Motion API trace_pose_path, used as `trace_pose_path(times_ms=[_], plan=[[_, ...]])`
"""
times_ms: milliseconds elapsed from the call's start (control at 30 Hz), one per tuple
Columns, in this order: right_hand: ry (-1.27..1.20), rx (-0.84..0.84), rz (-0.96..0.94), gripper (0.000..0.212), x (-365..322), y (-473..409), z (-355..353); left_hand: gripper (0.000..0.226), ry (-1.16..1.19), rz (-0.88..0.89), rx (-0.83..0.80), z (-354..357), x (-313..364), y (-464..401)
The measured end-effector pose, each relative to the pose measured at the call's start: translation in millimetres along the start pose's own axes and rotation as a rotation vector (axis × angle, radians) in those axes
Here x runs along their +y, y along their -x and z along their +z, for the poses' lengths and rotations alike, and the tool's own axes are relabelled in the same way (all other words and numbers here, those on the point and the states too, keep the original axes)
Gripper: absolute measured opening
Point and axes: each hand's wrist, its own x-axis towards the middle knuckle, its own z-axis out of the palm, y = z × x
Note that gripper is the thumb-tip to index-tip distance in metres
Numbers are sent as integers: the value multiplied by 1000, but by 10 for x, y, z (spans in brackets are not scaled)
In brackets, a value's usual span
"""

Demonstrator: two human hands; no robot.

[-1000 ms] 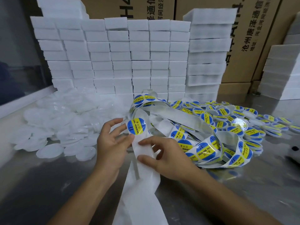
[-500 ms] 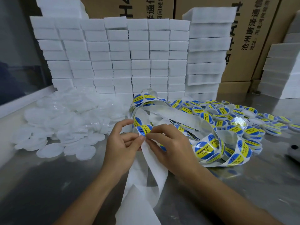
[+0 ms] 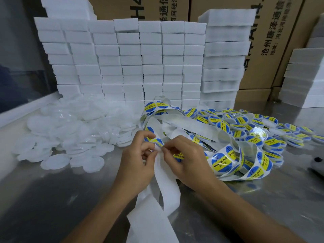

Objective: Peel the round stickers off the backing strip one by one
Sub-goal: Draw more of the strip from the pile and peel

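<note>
Half a second ago the fingertips only met at the backing strip (image 3: 164, 174); now the left hand (image 3: 138, 160) pinches it and the right hand (image 3: 185, 158) pinches a round sticker (image 3: 178, 156) at its edge — both held just above the metal table (image 3: 52, 199). I judge the peel is starting — many stickers remain.

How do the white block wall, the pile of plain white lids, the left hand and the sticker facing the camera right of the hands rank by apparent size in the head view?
Largest to smallest:
1. white block wall
2. pile of plain white lids
3. left hand, though it sits nearer the camera, so its true rank is unsure
4. sticker
</note>
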Motion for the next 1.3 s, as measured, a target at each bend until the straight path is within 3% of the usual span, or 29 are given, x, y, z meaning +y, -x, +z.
trace_pose_path(times_ms=[267, 433, 533, 700, 767, 900, 967, 1033, 1167, 1300], plan=[[-691, 94, 917, 13, 24, -153, -106, 45, -16, -159, 39, -12, -60, -12], [-1111, 193, 1262, 7, 91, -190, -120, 40, -14, -231, 55, -15, -139, -8], [-1210, 176, 1304, 8, 124, -165, -130, 30, -131, -242, 83, -61, -149, -24], [-1288, 201, 1288, 6, 135, -161, -134, 25, -599, -256, 190, -334, -139, -106], [-1269, 217, 1267, 5, 144, -160, -121, 16, -854, -304, 129, -444, -183, -121], [-1248, 223, 1205, 6, 148, -148, -110, 32, -1183, -599, -135, -555, -290, -107], [-1248, 224, 1186, 11, 151, -144, -118, 26, -1187, -670, -178, -584, -324, -95], [-1257, 226, 1168, 14, 153, -145, -126, 13, -1156, -635, -143, -612, -350, -90], [-1242, 223, 1158, 10, 141, -148, -135, 20, -1113, -586, -114, -602, -343, -85], [-1199, 190, 1153, 20, 118, -158, -151, 18, -1081, -561, -138, -568, -331, -97]])
